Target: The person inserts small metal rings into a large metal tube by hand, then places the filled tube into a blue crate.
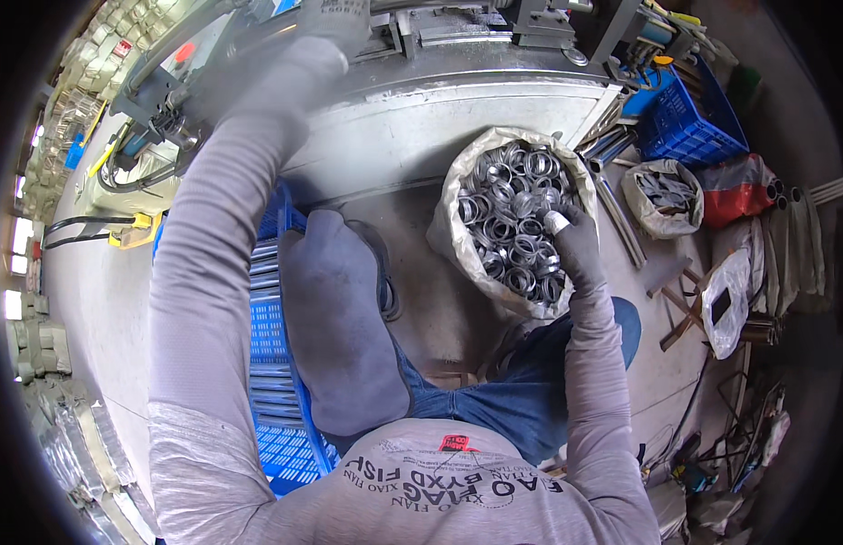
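My left hand, in a pale glove, reaches up to the workbench machine at the top edge. It is smeared by motion and its fingers run out of view, so its grip is hidden. On the right, my gloved right hand dips over the right side of a white woven sack. Its fingers are curled down at the metal rings, seemingly round one of them. Loose shiny rings fill the sack nearly to its rolled rim. A pale covering shows at one fingertip.
Beside my left leg stands a blue plastic crate with metal tubes. A grey pad covers my left thigh. Farther right are a blue basket, a smaller sack of metal pieces, long tubes and a red bag.
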The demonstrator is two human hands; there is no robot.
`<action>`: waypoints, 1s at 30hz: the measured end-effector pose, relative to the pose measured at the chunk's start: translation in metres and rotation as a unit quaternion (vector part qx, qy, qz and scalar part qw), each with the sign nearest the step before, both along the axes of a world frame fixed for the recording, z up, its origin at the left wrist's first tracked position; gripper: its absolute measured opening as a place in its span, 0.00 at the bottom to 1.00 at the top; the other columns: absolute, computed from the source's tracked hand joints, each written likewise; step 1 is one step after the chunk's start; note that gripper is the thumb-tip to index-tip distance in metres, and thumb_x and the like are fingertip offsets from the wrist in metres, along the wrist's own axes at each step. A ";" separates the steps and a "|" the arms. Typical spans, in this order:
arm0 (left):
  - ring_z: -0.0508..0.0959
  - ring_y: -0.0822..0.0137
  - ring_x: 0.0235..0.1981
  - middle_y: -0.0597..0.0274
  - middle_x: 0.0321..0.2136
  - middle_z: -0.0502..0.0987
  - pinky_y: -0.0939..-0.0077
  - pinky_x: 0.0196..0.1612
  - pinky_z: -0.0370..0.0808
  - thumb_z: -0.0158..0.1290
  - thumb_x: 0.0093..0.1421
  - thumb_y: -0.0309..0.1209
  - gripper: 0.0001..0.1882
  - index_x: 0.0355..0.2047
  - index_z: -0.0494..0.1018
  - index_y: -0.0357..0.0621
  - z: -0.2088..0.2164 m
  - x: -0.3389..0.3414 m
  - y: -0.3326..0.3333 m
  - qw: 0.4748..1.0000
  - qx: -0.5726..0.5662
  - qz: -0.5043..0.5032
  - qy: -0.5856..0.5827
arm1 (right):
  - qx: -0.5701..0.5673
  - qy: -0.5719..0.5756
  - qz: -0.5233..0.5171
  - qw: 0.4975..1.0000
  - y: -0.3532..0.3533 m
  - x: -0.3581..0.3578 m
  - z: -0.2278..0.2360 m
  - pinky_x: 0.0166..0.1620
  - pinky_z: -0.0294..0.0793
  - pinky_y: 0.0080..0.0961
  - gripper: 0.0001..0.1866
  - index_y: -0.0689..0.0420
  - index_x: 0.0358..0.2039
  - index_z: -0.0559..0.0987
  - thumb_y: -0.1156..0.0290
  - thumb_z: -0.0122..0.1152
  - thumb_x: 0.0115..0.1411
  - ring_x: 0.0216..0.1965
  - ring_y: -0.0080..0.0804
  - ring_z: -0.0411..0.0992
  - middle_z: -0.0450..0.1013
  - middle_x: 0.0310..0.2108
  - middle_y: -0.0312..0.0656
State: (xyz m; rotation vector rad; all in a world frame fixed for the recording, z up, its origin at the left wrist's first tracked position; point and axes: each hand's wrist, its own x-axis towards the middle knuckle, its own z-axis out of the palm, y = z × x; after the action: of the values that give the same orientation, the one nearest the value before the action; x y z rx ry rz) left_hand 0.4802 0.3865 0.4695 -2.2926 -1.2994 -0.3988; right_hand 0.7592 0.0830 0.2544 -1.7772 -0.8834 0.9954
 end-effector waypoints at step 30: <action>0.78 0.49 0.58 0.48 0.53 0.81 0.54 0.64 0.73 0.58 0.63 0.40 0.23 0.57 0.77 0.47 -0.393 -0.441 -0.217 0.865 -0.404 0.296 -0.020 | 0.092 0.247 0.030 0.964 0.000 0.023 -0.035 0.61 0.76 0.40 0.37 0.60 0.70 0.65 0.85 0.64 0.61 0.62 0.37 0.73 0.73 0.61 0.49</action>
State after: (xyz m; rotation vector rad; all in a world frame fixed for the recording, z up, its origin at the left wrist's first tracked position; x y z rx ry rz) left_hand 0.0392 0.1699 0.0764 -2.2677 -2.4210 0.3978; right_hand 0.7824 0.0830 0.2192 -1.2677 -0.6862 1.2783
